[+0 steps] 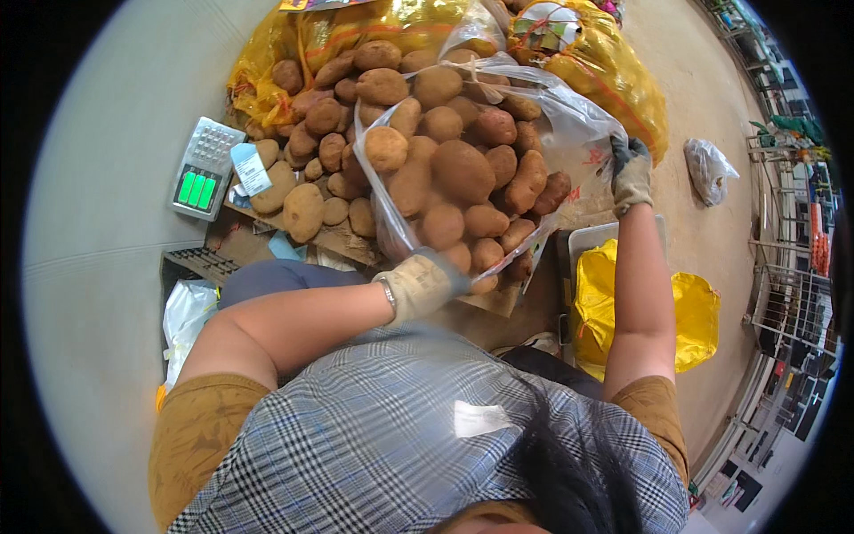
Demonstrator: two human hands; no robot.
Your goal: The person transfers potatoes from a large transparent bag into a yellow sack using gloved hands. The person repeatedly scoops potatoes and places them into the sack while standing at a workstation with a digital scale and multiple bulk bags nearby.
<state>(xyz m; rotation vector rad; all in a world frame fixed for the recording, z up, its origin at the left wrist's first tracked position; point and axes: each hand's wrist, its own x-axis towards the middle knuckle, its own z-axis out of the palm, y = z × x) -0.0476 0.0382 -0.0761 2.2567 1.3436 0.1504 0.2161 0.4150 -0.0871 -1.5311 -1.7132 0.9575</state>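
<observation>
A clear plastic bag (574, 103) lies spread among many brown potatoes (462, 172), its rim running round several of them. My right hand (631, 172), in a cream and grey work glove, pinches the bag's edge at the far right. My left hand (424, 284), gloved alike and a little blurred, is at the near rim of the bag, beside the potatoes; its fingertips are unclear, so I cannot tell if it grips the plastic. Loose potatoes (303, 212) lie left of the bag on cardboard.
A digital scale (198, 170) with a green display stands on the left. Yellow mesh sacks (617, 87) of potatoes are at the back. A yellow bag (696, 320) hangs over a grey bin (587, 235) at the right. A small tied plastic bag (710, 171) lies on the floor.
</observation>
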